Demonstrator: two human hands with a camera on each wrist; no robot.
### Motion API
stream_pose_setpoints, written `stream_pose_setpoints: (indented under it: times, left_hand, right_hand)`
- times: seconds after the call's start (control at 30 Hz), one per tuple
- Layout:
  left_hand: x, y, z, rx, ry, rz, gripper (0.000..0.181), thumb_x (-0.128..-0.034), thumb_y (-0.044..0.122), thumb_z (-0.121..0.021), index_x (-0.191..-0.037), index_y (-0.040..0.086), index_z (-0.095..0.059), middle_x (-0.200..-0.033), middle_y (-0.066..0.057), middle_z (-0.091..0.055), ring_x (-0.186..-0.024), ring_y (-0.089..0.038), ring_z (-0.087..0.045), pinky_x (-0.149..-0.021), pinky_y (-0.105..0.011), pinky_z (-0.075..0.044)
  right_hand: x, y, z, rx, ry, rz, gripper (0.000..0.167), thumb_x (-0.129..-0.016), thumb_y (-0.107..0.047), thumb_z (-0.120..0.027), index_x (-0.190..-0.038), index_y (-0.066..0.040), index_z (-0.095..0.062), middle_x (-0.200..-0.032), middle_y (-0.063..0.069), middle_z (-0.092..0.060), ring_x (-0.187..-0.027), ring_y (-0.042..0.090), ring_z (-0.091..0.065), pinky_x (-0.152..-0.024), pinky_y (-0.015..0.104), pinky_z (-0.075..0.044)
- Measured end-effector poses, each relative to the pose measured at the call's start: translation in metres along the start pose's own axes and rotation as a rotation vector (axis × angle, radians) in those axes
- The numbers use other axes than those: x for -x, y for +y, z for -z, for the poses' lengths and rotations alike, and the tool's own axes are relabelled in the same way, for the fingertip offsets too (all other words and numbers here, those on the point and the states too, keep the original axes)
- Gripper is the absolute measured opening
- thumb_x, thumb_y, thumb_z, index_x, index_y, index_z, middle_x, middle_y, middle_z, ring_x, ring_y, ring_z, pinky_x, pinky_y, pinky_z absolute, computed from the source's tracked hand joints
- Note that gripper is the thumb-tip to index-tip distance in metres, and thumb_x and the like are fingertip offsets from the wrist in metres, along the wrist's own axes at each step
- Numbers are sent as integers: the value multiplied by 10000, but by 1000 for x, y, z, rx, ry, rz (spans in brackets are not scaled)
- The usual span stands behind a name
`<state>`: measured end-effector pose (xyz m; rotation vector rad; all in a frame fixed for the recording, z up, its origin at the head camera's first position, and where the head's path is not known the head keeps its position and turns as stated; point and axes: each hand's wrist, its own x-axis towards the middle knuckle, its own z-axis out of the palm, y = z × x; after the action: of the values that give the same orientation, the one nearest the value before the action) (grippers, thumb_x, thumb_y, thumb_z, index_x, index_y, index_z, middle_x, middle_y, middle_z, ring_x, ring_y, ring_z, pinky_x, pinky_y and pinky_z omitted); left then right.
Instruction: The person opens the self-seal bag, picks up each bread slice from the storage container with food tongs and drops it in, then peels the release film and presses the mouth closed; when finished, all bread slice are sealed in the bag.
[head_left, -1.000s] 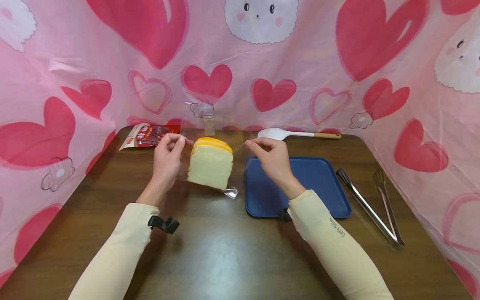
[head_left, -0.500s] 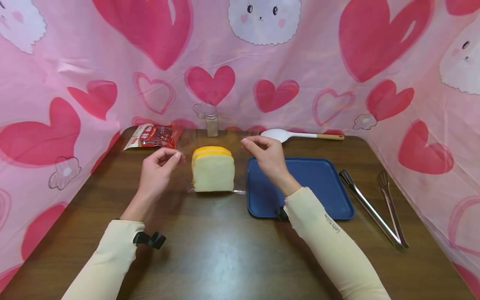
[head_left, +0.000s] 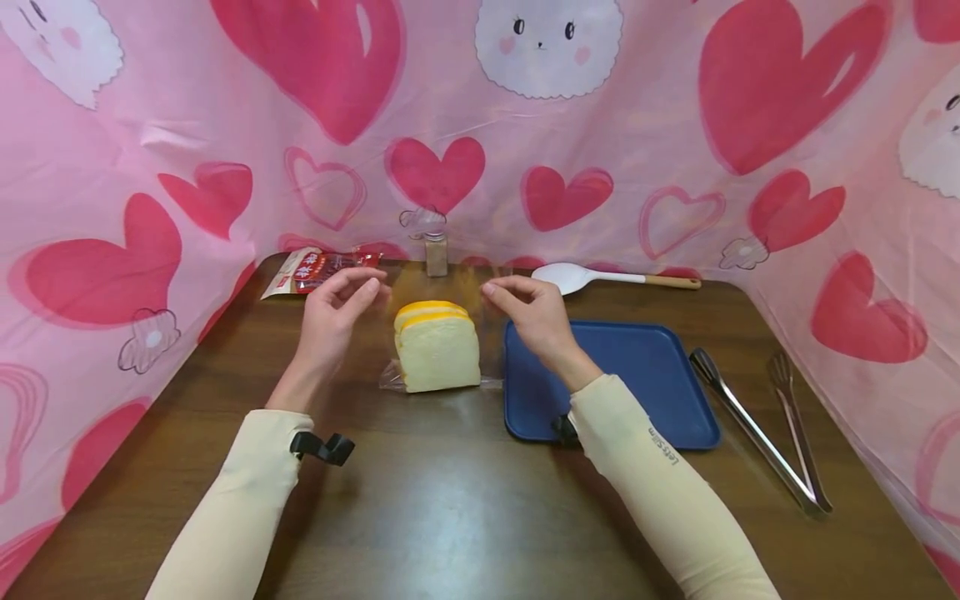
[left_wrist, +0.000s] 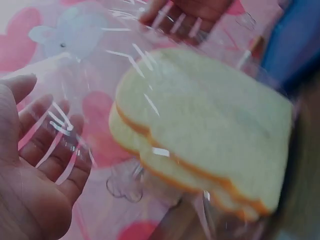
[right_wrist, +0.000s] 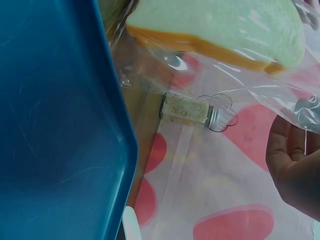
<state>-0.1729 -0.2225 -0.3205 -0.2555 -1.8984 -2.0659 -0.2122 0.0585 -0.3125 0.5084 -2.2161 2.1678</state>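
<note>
Left of the blue tray (head_left: 622, 358), bread (head_left: 442, 354) sits in a clear bag (head_left: 391, 377) pinched by the right hand (head_left: 537, 318); whether the left hand (head_left: 332, 315) grips, I cannot tell. Spoon (head_left: 566, 277) behind the tray, tongs (head_left: 757, 433) right of it, sleeve (head_left: 609, 417) blocking its near edge.

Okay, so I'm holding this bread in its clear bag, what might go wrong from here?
The upright bread might topple if the left hand or right hand loses its pinch on the thin clear bag. The bag's lower corner also sits close to the blue tray, so it could snag there. And a backward swing might knock the jar standing behind.
</note>
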Motion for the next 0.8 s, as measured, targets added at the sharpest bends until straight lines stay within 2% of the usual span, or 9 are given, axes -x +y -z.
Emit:
stream_pose_setpoints:
  times: [0.13,0.27,0.37,0.43,0.67,0.8]
  left_hand:
    - [-9,0,-12,125,65,-3,179,-1041,62,-644,-989,159,-786,-879,45,-775,-815,-84,-738,-756,-196,-602]
    - [-12,0,-16,250,90,-18,202,-1046,29,-620,-958,113,-781,-912,0,-799,-849,-116,-772,-810,-245,-632]
    - [-11,1,-17,303,83,-40,173,-1048,12,-608,-999,56,-768,-958,-41,-814,-895,-165,-794,-877,-318,-645]
    - [-10,2,-17,318,81,-48,162,-1046,9,-610,-1024,43,-767,-972,-57,-818,-906,-187,-801,-891,-349,-646]
    - [-10,7,-22,341,104,-73,149,-1050,62,-628,-1031,85,-774,-945,-57,-820,-851,-202,-810,-818,-368,-663]
    - [-11,8,-23,376,133,-93,142,-1038,41,-643,-1039,52,-785,-944,-71,-823,-845,-207,-815,-808,-375,-660]
  right_hand:
    - [-1,1,2,5,-2,3,256,-1009,-105,-716,-1158,103,-739,-879,-118,-762,-841,61,-750,-854,248,-625]
    - [-2,1,9,35,11,3,249,-1010,-130,-722,-1152,72,-753,-883,-112,-765,-891,174,-759,-844,252,-625]
    - [-3,2,13,55,19,-1,246,-1012,-139,-721,-1159,55,-759,-892,-109,-765,-959,294,-751,-845,243,-624]
    - [-4,2,15,62,17,-1,251,-1013,-142,-722,-1164,56,-756,-891,-110,-764,-978,324,-747,-846,245,-627]
    - [-5,-2,15,66,26,25,262,-1001,-147,-736,-1159,61,-759,-880,-113,-765,-875,145,-746,-859,301,-638]
    - [-5,-4,16,45,40,41,263,-1002,-124,-730,-1168,78,-752,-891,-112,-763,-865,93,-745,-887,300,-636]
